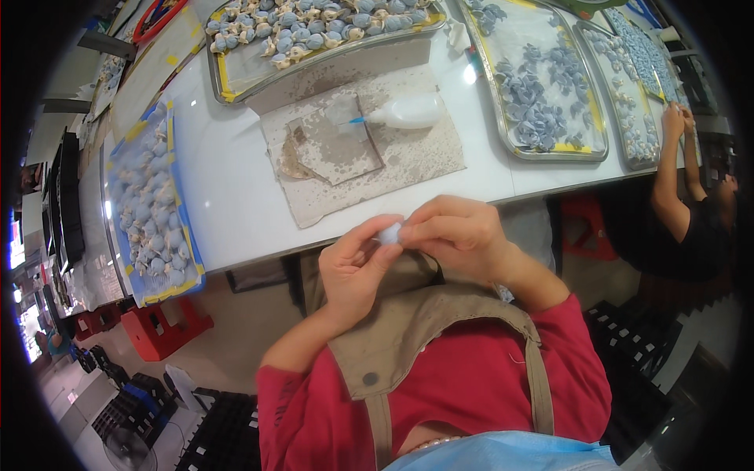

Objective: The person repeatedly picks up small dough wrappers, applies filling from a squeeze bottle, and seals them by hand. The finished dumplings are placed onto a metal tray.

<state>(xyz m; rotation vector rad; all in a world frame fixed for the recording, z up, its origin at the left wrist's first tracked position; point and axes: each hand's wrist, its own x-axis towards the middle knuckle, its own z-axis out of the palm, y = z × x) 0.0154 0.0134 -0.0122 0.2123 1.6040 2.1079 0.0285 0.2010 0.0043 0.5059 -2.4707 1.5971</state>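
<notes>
Just past the table's front edge, my left hand and my right hand meet, fingertips pinched on a small pale blue piece. Fingers cover most of it, so its full shape is hidden. Beyond my hands lies a stained sheet of cardboard with dried spots. On it rests a white squeeze bottle, on its side, its thin blue tip pointing left. Neither hand touches the bottle.
A metal tray of small blue-and-cream figures stands at the back. Blue-grey pieces fill another tray at right. At left is a blue tray of similar figures. A co-worker's hands reach over the far-right tray. Red stools stand below.
</notes>
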